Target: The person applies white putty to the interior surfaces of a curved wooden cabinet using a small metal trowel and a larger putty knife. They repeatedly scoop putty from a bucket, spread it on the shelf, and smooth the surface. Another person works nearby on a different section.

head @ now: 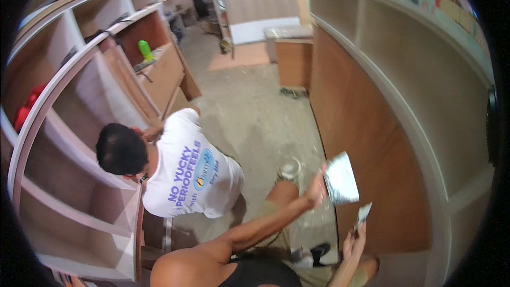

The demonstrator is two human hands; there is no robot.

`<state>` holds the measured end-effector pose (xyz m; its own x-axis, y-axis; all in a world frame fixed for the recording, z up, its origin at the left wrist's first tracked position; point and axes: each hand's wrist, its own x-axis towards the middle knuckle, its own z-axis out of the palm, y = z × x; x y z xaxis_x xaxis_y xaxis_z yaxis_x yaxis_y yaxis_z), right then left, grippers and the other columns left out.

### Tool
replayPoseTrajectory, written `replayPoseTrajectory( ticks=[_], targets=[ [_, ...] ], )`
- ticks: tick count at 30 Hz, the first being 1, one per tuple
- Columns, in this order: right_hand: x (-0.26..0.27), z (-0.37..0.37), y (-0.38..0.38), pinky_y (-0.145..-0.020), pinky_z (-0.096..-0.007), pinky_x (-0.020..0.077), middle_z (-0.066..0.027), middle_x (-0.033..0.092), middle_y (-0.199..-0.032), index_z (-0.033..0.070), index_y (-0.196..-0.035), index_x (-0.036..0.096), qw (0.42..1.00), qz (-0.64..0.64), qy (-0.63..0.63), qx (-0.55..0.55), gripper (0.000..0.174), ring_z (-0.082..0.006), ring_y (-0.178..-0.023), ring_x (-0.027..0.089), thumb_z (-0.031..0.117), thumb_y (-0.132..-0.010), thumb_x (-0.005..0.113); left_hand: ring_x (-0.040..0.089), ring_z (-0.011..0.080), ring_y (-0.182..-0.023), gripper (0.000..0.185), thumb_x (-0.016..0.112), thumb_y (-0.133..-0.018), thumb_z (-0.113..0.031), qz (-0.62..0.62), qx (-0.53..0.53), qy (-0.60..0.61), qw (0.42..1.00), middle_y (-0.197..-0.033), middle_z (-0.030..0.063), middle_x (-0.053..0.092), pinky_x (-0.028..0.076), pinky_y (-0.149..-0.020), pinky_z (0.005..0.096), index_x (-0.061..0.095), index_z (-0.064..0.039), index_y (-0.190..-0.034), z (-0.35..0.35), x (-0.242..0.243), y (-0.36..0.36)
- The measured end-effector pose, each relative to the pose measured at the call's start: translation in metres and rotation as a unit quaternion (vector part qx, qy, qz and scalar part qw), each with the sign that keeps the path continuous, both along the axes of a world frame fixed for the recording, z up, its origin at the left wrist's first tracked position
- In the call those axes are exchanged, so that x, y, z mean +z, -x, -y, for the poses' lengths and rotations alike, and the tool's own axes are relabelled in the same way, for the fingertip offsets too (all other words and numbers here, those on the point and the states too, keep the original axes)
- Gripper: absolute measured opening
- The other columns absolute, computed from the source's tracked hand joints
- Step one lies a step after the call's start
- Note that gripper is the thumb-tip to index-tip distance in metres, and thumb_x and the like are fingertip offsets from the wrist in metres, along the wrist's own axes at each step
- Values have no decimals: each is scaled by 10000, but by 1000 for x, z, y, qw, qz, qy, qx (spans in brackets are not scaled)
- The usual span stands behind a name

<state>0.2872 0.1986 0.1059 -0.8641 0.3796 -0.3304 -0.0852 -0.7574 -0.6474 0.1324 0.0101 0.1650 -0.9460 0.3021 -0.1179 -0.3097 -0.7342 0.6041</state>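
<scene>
My left hand (316, 189), on an outstretched arm, grips the edge of a flat, pale board (342, 179) with a smeared, shiny face. Lower and to the right, my right hand (354, 242) holds a putty knife (363, 212) by its handle, the whitish blade pointing up. A small gap separates the knife from the board. Both tools are in front of the brown wooden panel (370, 143) of a large cabinet on my right. I cannot tell whether either touches the panel. On the floor beyond my knee is a round white container (289, 168), partly hidden.
At my left a person in a white printed shirt (191, 171) crouches against a large open-shelved cabinet (85, 54). A green bottle (145, 50) stands on its inner ledge. The concrete floor (255, 107) runs between the cabinets towards a brown box-like unit (294, 63).
</scene>
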Motion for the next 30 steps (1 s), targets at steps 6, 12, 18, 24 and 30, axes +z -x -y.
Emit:
replayPoseTrajectory(
  ticks=[6,12,18,24,30],
  targets=[
    [62,11,20,-941,-317,529,-169,580,-1332,77,-1521,318,986,-45,-157,27,730,-205,-1142,607,-31,-897,682,434,261,-1387,687,345,-1046,-570,-95,9,22,995,-1501,104,436,358,-1144,464,269,-106,-1547,1,18,-6],
    [83,24,50,-629,-220,524,-98,711,-1069,48,-1474,381,953,7,-299,51,782,-116,-850,676,43,-818,808,441,272,-1376,729,368,-1052,-544,-161,3,51,986,-1511,114,406,377,-1131,444,194,-68,-1576,-8,32,-24],
    [82,14,59,-612,-228,538,-80,709,-1036,33,-1462,404,944,-2,-324,53,772,-114,-845,681,30,-808,814,466,251,-1349,758,355,-1054,-548,-200,-74,121,970,-1507,161,414,394,-1110,391,218,-4,-1564,-11,29,-36],
    [90,12,70,-626,-258,569,-84,700,-1065,39,-1465,391,956,4,-289,39,789,-121,-860,681,43,-804,821,529,186,-1223,690,297,-1080,-502,-344,-25,316,884,-1414,153,514,456,-965,290,319,20,-1531,-9,7,-50],
    [111,14,63,-840,-266,549,-96,669,-1153,28,-1422,461,940,-131,-304,-80,682,-128,-1072,616,-23,-820,776,621,251,-1089,525,321,-1096,-384,-107,45,235,965,-1151,142,662,478,-985,399,516,36,-1344,5,-22,-42]
  ],
)
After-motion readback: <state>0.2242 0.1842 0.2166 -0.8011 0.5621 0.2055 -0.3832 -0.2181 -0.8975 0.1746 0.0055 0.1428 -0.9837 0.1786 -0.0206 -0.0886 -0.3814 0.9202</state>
